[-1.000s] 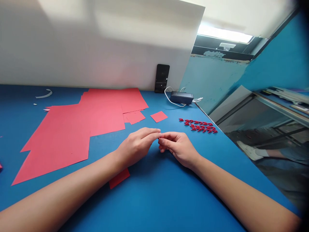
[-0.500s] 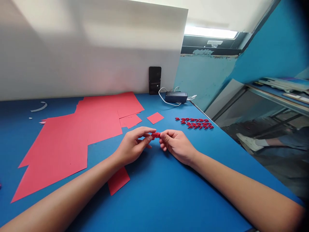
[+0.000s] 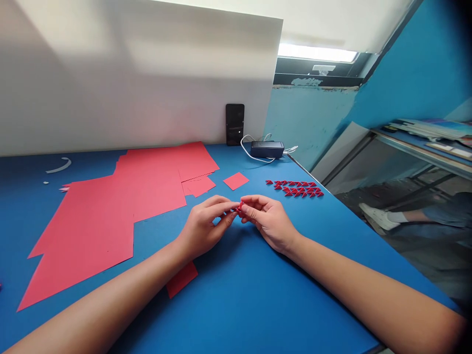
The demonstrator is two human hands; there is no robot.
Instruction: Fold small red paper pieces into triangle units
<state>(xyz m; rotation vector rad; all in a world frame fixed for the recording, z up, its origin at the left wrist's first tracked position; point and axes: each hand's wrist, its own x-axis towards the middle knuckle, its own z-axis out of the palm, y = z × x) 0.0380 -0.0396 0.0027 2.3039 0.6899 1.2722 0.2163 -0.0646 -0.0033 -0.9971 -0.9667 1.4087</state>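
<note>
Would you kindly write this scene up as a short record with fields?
left hand: pinching small folded red paper piece
right hand: pinching the same piece from the other side
surface: blue table
left of hands: large red paper sheets
beyond hands: small red paper square
right: small red folded paper triangles
rear: black phone against white board

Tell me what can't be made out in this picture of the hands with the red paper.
Head view: small red paper piece, mostly covered by fingers of the left hand and right hand; shape unclear.
Head view: red scrap, partly under the left forearm.
Head view: folded red triangles, too small to count.
</note>
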